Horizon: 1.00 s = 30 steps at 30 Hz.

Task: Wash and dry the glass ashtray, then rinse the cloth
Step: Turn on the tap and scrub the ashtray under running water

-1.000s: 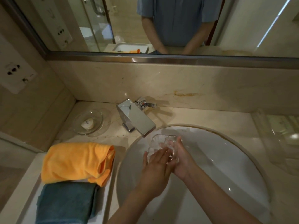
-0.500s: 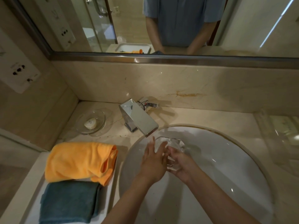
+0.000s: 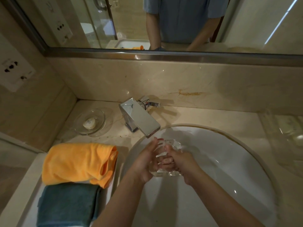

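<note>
The clear glass ashtray (image 3: 169, 145) is held tilted over the white sink (image 3: 229, 161), just below the chrome faucet spout (image 3: 144, 122). My right hand (image 3: 182, 164) grips it from the right, fingers curled around its lower edge. My left hand (image 3: 147, 163) presses flat against its left side, fingers pointing up towards the spout. Most of the ashtray is hidden between the hands. An orange cloth (image 3: 78, 163) lies folded on a white tray (image 3: 27, 208) left of the sink, above a teal cloth (image 3: 67, 205).
A glass soap dish with a white soap (image 3: 89, 122) sits on the marble counter behind the cloths. A clear glass object (image 3: 285, 136) stands at the right edge. The mirror (image 3: 147, 22) and backsplash close off the back; a wall socket (image 3: 11, 69) is at left.
The hands and ashtray have shifted slightly lower and nearer in the basin. My left hand moved from covering the front of the ashtray to its left side; the ashtray turned.
</note>
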{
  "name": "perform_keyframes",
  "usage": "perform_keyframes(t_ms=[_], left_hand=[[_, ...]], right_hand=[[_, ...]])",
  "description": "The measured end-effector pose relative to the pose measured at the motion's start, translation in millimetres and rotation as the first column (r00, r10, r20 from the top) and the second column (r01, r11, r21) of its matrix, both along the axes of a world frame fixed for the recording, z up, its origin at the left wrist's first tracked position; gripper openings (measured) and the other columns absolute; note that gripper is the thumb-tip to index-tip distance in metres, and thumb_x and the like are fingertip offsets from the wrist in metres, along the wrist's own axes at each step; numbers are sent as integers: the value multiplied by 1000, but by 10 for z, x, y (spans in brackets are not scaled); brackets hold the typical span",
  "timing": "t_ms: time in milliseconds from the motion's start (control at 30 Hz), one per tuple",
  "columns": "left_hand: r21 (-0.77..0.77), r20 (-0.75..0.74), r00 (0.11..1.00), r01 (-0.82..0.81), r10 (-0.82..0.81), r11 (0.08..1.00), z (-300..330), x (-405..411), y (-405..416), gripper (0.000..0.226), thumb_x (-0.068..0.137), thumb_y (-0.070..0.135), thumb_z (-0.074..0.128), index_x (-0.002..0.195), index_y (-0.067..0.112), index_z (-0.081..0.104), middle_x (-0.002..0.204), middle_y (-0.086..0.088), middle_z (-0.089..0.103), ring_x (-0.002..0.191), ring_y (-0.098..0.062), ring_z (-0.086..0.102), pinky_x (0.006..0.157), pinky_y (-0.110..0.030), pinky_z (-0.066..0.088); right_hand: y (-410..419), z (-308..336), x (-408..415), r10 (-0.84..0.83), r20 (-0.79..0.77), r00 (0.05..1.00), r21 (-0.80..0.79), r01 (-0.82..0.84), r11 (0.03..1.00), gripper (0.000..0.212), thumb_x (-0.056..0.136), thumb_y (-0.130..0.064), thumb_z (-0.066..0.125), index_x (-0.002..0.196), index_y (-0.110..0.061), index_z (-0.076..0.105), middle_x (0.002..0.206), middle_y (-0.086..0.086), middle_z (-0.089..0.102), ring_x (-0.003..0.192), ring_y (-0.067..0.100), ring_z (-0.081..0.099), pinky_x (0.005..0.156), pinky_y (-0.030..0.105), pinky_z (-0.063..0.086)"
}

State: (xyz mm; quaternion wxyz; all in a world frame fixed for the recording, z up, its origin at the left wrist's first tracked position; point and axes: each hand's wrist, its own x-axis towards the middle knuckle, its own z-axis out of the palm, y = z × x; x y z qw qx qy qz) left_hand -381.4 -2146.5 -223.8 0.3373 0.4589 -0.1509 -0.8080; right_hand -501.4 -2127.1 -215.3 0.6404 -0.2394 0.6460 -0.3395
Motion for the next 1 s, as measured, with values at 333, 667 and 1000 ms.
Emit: perform_keyframes(t_ms=[333,667,1000], left_hand=[[-103,46,978,-198,204,975,-69,7,-13,35,98,34,37,114,10,57,100,-8,67,84,-21,66,65,-28,58],[-141,164,968,-167,189,976,-81,69,47,44,97,41,36,118,10,59,110,-14,68,97,-25,66,78,-34,55],[-149,183,959,-192,218,970,-69,-37,33,45,98,38,33,120,7,57,111,-10,67,97,-23,66,68,-28,57]], right_hand=[[107,-140,72,318,-830,457,-94,-678,729,57,95,-29,16,149,-14,7,159,-1,1,146,15,-1,116,27,7],[312,-82,154,527,-788,318,-17,-867,498,87,71,-66,-14,147,-35,15,156,-20,7,143,-3,-2,116,53,-8],[222,-89,175,501,-823,268,124,-775,619,110,56,-77,-26,149,-24,0,158,-11,-5,145,6,-7,116,56,-2]])
